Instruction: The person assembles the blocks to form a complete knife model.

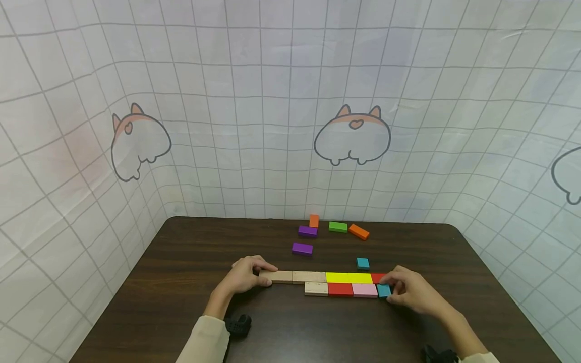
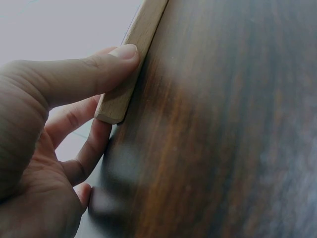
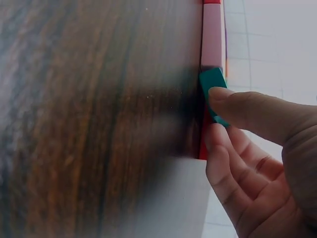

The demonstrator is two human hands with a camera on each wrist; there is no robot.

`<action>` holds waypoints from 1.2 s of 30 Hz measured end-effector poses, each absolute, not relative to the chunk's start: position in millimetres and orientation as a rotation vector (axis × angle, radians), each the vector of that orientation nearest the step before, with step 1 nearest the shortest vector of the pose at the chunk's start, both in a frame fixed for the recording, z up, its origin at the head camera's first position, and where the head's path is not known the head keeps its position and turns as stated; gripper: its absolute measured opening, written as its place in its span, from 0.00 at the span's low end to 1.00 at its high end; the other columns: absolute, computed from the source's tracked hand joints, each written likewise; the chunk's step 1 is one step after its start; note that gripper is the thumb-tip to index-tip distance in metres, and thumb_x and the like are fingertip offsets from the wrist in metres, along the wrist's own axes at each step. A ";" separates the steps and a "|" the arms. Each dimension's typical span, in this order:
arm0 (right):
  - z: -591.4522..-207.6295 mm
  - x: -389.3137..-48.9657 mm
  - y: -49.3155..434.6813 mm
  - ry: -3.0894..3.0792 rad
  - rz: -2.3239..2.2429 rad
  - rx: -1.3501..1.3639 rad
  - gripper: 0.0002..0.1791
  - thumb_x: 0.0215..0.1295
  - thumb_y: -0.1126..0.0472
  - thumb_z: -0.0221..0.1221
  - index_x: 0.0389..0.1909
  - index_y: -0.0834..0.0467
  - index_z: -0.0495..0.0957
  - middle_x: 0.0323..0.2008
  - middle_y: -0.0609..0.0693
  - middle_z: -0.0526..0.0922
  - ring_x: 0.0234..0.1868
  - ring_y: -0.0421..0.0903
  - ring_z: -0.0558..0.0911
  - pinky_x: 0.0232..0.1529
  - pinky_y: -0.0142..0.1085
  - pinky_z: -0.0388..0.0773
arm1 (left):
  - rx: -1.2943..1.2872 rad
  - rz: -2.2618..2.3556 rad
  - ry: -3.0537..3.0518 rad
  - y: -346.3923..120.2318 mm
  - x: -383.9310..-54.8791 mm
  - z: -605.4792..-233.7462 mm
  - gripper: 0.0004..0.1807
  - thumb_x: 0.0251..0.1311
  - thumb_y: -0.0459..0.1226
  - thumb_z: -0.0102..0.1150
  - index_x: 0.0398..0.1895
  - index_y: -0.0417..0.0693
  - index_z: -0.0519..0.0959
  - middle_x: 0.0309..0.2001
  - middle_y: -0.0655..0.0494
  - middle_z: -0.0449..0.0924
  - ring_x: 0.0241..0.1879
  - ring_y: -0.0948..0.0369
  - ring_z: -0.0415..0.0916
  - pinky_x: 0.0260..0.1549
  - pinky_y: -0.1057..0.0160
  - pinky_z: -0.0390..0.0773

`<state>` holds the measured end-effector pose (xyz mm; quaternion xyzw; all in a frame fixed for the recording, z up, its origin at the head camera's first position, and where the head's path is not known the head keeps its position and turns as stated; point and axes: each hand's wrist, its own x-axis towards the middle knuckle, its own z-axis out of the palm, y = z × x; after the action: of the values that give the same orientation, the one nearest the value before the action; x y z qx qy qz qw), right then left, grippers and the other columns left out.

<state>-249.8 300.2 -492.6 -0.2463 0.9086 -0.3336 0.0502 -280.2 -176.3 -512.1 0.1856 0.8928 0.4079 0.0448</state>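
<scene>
1. Seen from the head view: a dark wooden table [image 1: 317, 333] before a grid-patterned backdrop [image 1: 254, 151], with 2 adjoining rows of small blocks running left to right.
2. In the rear row, from the left: the left-end wooden block [image 1: 282, 277], an inner wooden block [image 1: 309, 277], 2 yellow blocks [image 1: 337, 278] and a rear red block [image 1: 378, 278].
3. In the front row, from the left: a front wooden block [image 1: 316, 289], a front red block [image 1: 340, 290], a pink block [image 1: 364, 291] and, at the right end, a teal block [image 1: 384, 291].
4. With the left hand [image 1: 245, 275]: a narrow pinch on the left-end wooden block, thumb on the near side, probably to steady the row.
5. With the right hand [image 1: 412, 291]: a narrow pinch on the teal block, slightly askew beside the pink block.
6. Loose behind the rows: a spare teal block [image 1: 362, 263], 2 purple blocks [image 1: 302, 249], 2 orange blocks [image 1: 359, 232] and a green block [image 1: 338, 227].
7. Likely step in hand: fitting the teal block into the front row.
8. Called for next, by judgement: turning the teal block square against the pink block and the rear red block, gently, without nudging either row crooked, before letting go.
</scene>
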 end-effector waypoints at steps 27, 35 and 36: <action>-491.6 -253.2 296.2 2.785 -0.911 -0.688 0.11 0.60 0.63 0.72 0.44 0.53 0.85 0.31 0.42 0.78 0.30 0.34 0.72 0.32 0.30 0.73 | 0.553 1.243 2.732 -175.8 -280.4 -512.9 0.15 0.54 0.38 0.76 0.46 0.61 0.90 0.38 0.66 0.83 0.34 0.60 0.67 0.54 0.42 0.49; -490.4 -252.4 294.6 2.786 -0.925 -0.727 0.12 0.60 0.62 0.72 0.44 0.55 0.85 0.31 0.42 0.78 0.30 0.33 0.72 0.32 0.30 0.74 | 0.553 1.246 2.726 -176.2 -280.1 -512.3 0.15 0.54 0.38 0.76 0.46 0.61 0.90 0.39 0.65 0.83 0.34 0.59 0.67 0.54 0.42 0.49; -490.3 -252.3 294.2 2.787 -0.927 -0.727 0.12 0.60 0.62 0.72 0.43 0.55 0.85 0.31 0.42 0.78 0.30 0.33 0.72 0.32 0.30 0.74 | 0.552 1.248 2.724 -176.2 -280.0 -512.3 0.15 0.54 0.38 0.76 0.46 0.61 0.90 0.39 0.65 0.83 0.34 0.59 0.67 0.54 0.42 0.49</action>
<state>-252.3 294.2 -490.3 -0.2400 0.9195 -0.3059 0.0577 -280.0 -176.2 -512.3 0.1811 0.8930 0.4092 0.0475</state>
